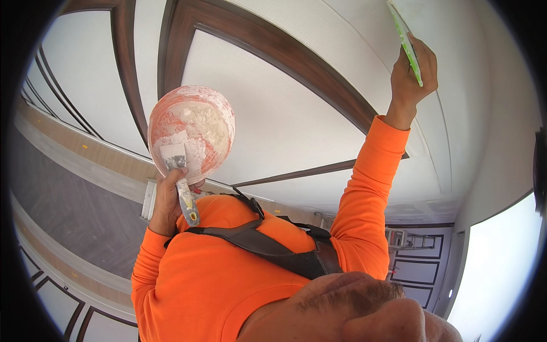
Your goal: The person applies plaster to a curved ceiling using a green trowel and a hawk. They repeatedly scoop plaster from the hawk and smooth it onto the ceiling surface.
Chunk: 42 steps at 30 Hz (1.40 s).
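My left hand [166,196] is closed around the handle of a putty knife [187,200], whose blade lies against the inside of a round red mixing bowl [162,122]. The same hand seems to steady the bowl at its rim, though the fingers underneath are hidden. Pale filler [208,122] coats the bowl's inside. Raised high on the right, my right hand [417,65] grips a wide filling knife [405,48] with a green back, seen nearly edge-on. Its far edge is at or close to the white wall surface [364,23]; contact cannot be made out.
White wall panels [273,108] framed by dark brown wooden moulding [273,37] stand before me. A grey floor [74,194] lies at the left. Ladders [419,240] stand behind at the lower right, beside a bright window or panel [496,262].
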Tool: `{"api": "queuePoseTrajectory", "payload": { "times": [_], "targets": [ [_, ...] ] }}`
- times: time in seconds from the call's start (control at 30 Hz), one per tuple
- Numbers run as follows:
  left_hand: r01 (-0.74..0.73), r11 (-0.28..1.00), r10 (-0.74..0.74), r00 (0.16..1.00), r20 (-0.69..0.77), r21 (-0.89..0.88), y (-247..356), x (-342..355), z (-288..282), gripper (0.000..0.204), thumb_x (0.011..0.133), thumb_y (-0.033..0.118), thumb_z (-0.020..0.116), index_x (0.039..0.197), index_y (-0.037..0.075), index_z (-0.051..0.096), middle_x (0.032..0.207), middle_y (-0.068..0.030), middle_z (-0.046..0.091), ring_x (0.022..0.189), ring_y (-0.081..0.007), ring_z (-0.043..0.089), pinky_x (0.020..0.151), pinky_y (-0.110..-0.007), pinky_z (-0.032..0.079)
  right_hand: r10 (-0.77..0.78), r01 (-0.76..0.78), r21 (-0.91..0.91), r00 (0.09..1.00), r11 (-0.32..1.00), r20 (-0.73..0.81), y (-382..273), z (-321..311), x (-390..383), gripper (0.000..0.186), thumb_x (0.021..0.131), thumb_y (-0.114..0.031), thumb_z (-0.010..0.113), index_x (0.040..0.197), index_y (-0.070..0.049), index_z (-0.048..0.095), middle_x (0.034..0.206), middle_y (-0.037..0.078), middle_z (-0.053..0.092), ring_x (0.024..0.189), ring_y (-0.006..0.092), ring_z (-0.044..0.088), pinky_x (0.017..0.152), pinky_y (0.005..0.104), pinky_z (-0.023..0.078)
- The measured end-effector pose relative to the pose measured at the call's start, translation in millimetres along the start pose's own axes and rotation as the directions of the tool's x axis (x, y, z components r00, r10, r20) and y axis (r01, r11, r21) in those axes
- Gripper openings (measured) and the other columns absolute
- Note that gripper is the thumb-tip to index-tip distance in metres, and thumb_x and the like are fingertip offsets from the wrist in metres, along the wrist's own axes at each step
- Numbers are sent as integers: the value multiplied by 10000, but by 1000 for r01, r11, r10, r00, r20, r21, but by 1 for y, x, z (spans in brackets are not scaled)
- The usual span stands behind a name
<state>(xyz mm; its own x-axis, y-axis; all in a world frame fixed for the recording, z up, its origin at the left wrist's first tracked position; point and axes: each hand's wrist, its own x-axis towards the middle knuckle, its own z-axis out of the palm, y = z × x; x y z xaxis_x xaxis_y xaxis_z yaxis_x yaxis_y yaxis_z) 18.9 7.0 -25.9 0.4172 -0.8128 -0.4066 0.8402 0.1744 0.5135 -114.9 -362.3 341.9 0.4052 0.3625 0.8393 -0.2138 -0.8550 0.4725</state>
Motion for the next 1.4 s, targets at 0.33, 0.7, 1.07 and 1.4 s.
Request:
{"api": "queuePoseTrajectory", "payload": {
  "times": [0.33, 0.7, 1.07, 1.4],
  "targets": [
    [11, 1000, -10, 1000, -8, 5, -1, 0, -2, 603, 886, 153, 633, 1419, -24, 414, 1276, -184, 607, 1101, -323, 672, 906, -453, 611, 7, -7, 18, 1000, 1000, -1, 3, -2, 1, 464, 701, 180, 668, 1071, -77, 776, 988, 75, 733, 899, 229, 708, 785, 305, 577],
    [-85, 996, 85, 992, -93, 4, 3, -6, 18, 508, 849, 187, 663, 1257, -73, 508, 1015, -200, 681, 765, -290, 718, 558, -355, 579, 34, -34, 26, 999, 999, 4, 3, -5, 1, 416, 727, 168, 691, 1057, -71, 773, 982, 72, 741, 906, 230, 708, 793, 308, 576],
    [2, 1000, -2, 1000, -2, 25, 3, -2, 1, 610, 876, 163, 642, 1413, -31, 425, 1271, -182, 613, 1103, -315, 674, 917, -451, 607, 48, -48, -10, 999, 999, 13, 6, -12, -1, 392, 739, 173, 698, 1043, -63, 772, 981, 74, 740, 894, 229, 712, 788, 308, 575],
    [-63, 998, 62, 994, -87, -10, 2, -4, 14, 510, 858, 185, 659, 1263, -82, 502, 1012, -206, 682, 784, -305, 732, 541, -343, 578, -3, 4, -51, 1000, 999, 17, -6, -24, -5, 439, 715, 185, 686, 1062, -70, 769, 1001, 84, 737, 895, 231, 712, 774, 309, 573]
  ]
}}
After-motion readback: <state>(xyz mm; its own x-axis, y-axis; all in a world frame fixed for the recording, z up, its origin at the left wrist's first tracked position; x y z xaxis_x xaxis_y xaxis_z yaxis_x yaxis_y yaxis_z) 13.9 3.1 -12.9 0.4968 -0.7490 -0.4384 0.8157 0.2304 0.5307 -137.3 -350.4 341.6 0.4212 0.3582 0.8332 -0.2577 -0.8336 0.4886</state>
